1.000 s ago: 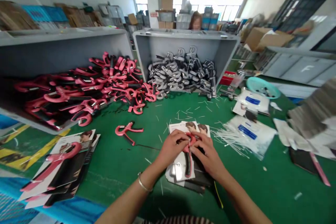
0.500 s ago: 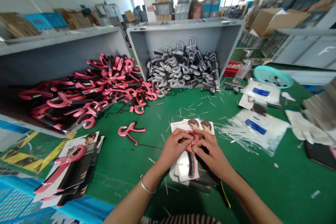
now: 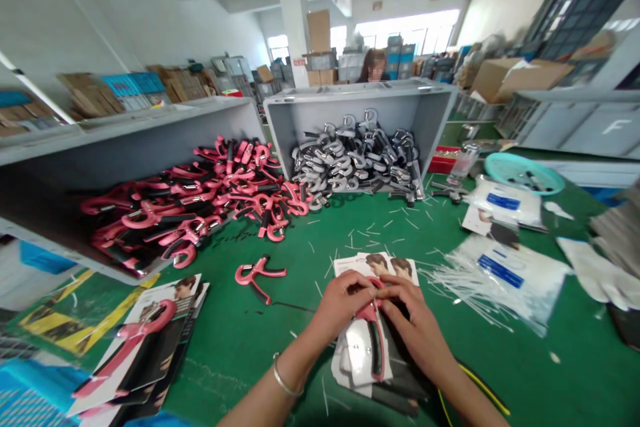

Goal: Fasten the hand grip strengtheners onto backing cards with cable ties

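A pink and black hand grip strengthener (image 3: 377, 345) lies on a stack of printed cards (image 3: 356, 368) on the green table. My left hand (image 3: 346, 303) pinches the upper part of this strengthener from the left. From the right, my right hand (image 3: 411, 317) has its fingers closed on the same spot, the fingertips of both hands meeting there. Whatever small piece may be between the fingertips is hidden. Another pink hand grip strengthener (image 3: 259, 276) lies loose to the left of my hands.
Tipped grey crates hold pink grips (image 3: 200, 197) and grey grips (image 3: 357, 153). Carded grips (image 3: 145, 340) are piled at left. White cable ties (image 3: 467, 287) spill from a plastic bag (image 3: 520, 280) at right, near a turquoise dish (image 3: 525, 173). A person (image 3: 374, 67) is behind the crates.
The camera view has tilted up, so everything sits lower in the picture. My fingertips have drawn closer together over the strengthener, which stays on the cards.
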The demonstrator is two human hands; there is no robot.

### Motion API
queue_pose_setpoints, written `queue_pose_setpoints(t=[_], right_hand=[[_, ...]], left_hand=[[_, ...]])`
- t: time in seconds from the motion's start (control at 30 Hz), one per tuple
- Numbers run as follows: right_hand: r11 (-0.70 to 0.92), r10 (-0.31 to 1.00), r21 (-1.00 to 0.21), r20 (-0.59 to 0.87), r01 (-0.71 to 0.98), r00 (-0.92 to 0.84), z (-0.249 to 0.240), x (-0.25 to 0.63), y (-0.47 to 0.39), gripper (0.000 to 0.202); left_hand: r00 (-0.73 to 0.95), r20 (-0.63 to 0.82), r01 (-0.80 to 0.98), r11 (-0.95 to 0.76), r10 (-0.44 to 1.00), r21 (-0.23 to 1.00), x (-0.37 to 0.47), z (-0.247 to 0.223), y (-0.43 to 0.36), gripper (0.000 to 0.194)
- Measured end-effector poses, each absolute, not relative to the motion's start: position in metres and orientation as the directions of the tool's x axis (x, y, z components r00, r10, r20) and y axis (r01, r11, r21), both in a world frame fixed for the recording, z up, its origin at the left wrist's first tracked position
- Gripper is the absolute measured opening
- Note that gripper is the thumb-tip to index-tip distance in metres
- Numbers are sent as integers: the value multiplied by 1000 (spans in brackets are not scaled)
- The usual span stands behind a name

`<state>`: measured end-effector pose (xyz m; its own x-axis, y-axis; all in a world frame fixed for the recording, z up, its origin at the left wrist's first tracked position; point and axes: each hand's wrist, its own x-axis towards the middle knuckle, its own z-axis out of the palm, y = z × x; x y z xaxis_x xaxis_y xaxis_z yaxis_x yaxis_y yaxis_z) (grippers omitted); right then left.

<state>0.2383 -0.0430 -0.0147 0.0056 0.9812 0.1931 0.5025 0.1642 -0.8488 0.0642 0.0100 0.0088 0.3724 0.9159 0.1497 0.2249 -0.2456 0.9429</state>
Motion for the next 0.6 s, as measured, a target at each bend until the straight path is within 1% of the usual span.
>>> queue_pose_setpoints(t=[0.07, 0.13, 0.17, 0.27, 0.33, 0.37, 0.4, 0.47, 0.5, 0.53, 0.6], right_hand=[[178, 972, -860, 228, 479, 48, -17, 238, -42, 16], [191, 958, -880, 264, 435, 114, -17, 236, -43, 17], [193, 952, -891, 272, 410, 143, -17, 235, -44, 18], [200, 945, -891, 285, 407, 161, -18, 228, -44, 20], [213, 944, -862, 303, 461, 129, -18, 224, -42, 18], [220, 943, -847, 311, 483, 117, -18, 222, -42, 16], [221, 943, -841, 313, 494, 111, -16, 222, -42, 14], [216, 947, -851, 303, 479, 111, -12, 226, -45, 14], [210, 950, -859, 291, 467, 109, -10, 230, -49, 16], [200, 956, -864, 275, 462, 100, -7, 236, -55, 17], [185, 973, -851, 228, 491, 29, -1, 248, -71, 18]], left_hand=[[359, 284, 317, -402, 889, 859, 71, 21, 1, 12], [406, 442, 408, -591, 800, 696, 77, 27, -15, 13], [447, 493, 444, -663, 747, 603, 80, 26, -24, 15], [590, 549, 482, -804, 592, 349, 84, 7, -50, 21], [663, 524, 475, -841, 535, 258, 83, -9, -61, 22], [690, 496, 469, -847, 528, 250, 81, -14, -65, 23], [707, 459, 467, -842, 538, 268, 79, -16, -68, 22], [678, 395, 510, -784, 619, 354, 72, -12, -72, 14], [624, 388, 549, -734, 678, 400, 68, -7, -75, 12], [548, 392, 595, -673, 739, 439, 63, -2, -78, 22], [371, 404, 687, -540, 836, 486, 52, 5, -84, 48]])
